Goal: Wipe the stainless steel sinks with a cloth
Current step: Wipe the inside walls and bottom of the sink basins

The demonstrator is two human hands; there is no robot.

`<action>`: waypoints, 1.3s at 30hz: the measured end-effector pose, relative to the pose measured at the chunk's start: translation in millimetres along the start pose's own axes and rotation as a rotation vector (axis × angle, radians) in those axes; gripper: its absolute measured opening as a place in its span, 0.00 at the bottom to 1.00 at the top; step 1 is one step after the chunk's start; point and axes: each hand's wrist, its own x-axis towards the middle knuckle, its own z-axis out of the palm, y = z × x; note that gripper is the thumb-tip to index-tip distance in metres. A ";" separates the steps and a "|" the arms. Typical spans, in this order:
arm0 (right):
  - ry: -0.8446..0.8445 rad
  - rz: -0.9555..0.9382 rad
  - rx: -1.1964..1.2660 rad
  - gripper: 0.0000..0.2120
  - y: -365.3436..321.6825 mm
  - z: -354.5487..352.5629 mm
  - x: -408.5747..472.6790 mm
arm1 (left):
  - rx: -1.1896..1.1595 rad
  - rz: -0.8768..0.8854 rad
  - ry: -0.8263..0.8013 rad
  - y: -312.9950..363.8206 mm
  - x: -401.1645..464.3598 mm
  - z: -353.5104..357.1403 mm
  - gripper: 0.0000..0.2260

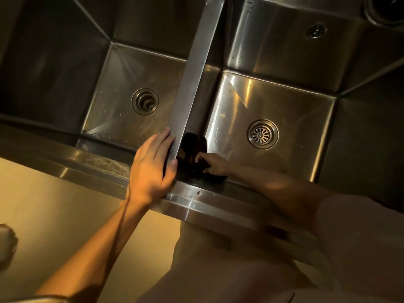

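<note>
Two stainless steel sinks lie side by side, the left sink [122, 84] and the right sink [290, 106], parted by a steel divider [192, 73]. My left hand [153, 169] rests flat on the near end of the divider, fingers straight, thumb over the right edge. My right hand [215, 164] is down in the right sink's near left corner, pressing a dark cloth [192, 162] against the wall; its fingers are partly hidden by the cloth and shadow.
Each basin has a round drain, the left drain [145, 101] and the right drain [262, 134]. A small overflow grille [316, 30] sits on the right sink's back wall. The steel front rim [218, 206] runs before me; tan floor [54, 215] lies below.
</note>
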 end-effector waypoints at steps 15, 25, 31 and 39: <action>-0.165 -0.265 0.066 0.23 -61.0 -56.0 -63.9 | -0.042 0.037 0.043 -1.7 -1.4 2.4 0.23; -0.246 -0.250 0.038 0.24 -52.3 -60.3 -64.8 | -0.028 0.070 0.034 -6.9 -2.9 4.9 0.30; -0.268 0.040 -0.057 0.29 -5.7 -26.7 -17.0 | -0.034 0.059 0.040 -5.8 -2.3 4.7 0.29; -0.352 0.085 -0.036 0.33 -6.4 -32.1 -18.7 | -0.060 0.090 0.060 -3.3 -3.6 0.9 0.28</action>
